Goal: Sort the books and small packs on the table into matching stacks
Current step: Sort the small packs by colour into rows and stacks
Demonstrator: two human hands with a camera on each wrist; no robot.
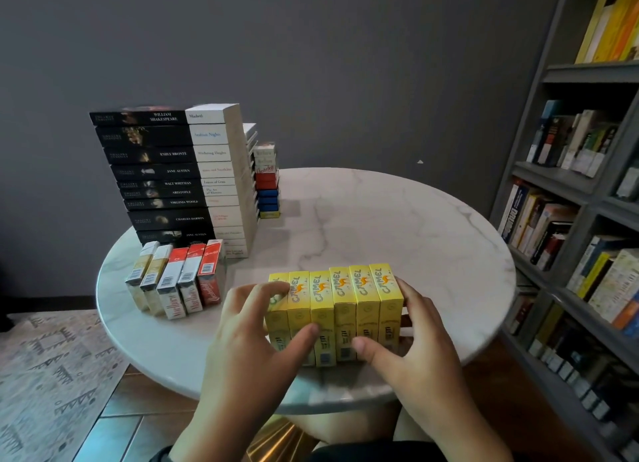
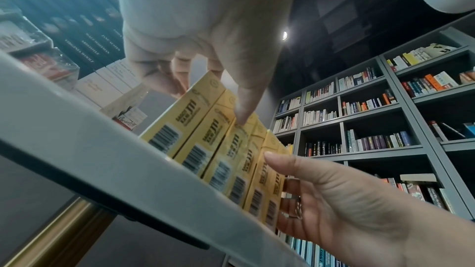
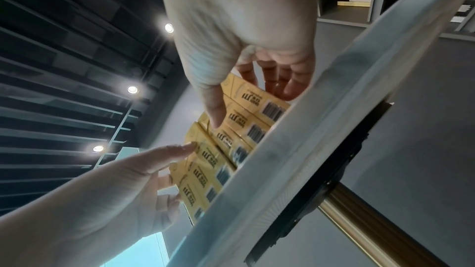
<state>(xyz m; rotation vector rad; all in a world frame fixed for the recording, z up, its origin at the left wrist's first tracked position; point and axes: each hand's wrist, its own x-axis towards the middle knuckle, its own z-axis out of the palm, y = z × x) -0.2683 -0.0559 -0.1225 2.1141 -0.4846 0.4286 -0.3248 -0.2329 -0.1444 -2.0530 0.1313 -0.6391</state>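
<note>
Near the front edge of the round white marble table [image 1: 380, 199], the left hand [image 1: 256, 327] and right hand [image 1: 411, 337] squeeze a row of six yellow cardboard packs [image 1: 333, 309], and a crooked push could tip them over

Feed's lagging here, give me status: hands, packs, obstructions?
Left hand and right hand squeeze the row of yellow packs from both ends. Row standing upright. Nothing blocking.

Book stack [image 1: 166, 181] behind packs [image 1: 333, 309], probably touching none.
</note>
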